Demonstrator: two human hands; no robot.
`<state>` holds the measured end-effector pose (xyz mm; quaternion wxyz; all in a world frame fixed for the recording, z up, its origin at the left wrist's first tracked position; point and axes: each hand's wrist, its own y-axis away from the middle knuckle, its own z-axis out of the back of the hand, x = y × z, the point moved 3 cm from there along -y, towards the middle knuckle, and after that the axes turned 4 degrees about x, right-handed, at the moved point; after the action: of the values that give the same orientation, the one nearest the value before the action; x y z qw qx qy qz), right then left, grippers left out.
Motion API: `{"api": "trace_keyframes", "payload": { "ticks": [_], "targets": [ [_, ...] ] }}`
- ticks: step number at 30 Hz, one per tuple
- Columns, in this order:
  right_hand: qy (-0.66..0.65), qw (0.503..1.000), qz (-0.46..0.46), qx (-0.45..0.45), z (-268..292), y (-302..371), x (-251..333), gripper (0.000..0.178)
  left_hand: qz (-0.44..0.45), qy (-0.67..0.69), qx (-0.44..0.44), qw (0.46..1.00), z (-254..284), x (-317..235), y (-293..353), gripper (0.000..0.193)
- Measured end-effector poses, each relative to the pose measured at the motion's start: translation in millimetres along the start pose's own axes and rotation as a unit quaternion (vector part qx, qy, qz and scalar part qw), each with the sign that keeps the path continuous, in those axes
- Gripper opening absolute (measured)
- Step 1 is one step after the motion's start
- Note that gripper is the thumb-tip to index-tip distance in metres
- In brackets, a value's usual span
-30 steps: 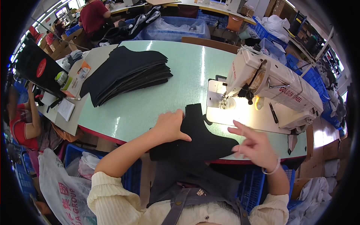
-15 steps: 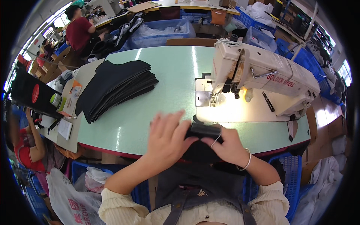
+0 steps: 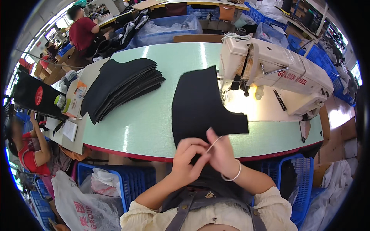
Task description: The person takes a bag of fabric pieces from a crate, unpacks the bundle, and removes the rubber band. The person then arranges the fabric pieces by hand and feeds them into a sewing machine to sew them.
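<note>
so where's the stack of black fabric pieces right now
In the head view, the stack of black fabric pieces lies on the green table's left side, apart from the sewing machine.

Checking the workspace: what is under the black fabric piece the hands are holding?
The black fabric piece lies over the green table toward the sewing machine; anything beneath it is covered.

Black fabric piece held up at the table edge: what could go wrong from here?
The black fabric piece is pinched only at its lower edge by the left hand and right hand, so it might sag or slip. Its upper edge lies close to the sewing machine head and could catch there. The thin pale strand between the fingers might tangle.
</note>
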<state>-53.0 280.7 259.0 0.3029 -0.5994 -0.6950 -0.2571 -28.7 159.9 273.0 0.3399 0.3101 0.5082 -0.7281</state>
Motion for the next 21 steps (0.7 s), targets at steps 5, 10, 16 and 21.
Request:
{"api": "trace_keyframes", "payload": {
  "ticks": [5,10,16,21],
  "targets": [
    [-0.168,0.984,-0.052,0.023,38,-24,38,0.032,0.218,0.239,0.141,0.936,52,17,34,0.02],
    [0.107,0.986,-0.099,0.074,54,-10,30,0.028,0.138,-0.04,-0.026,0.989,67,30,11,0.027],
    [0.334,0.894,-0.29,0.066,59,12,26,0.024,0.21,-0.105,0.105,0.966,19,41,-22,0.015],
    [0.453,0.882,-0.049,0.118,68,25,23,0.033,-0.004,-0.155,0.18,0.971,-25,-2,-18,0.026]
  ]
}}
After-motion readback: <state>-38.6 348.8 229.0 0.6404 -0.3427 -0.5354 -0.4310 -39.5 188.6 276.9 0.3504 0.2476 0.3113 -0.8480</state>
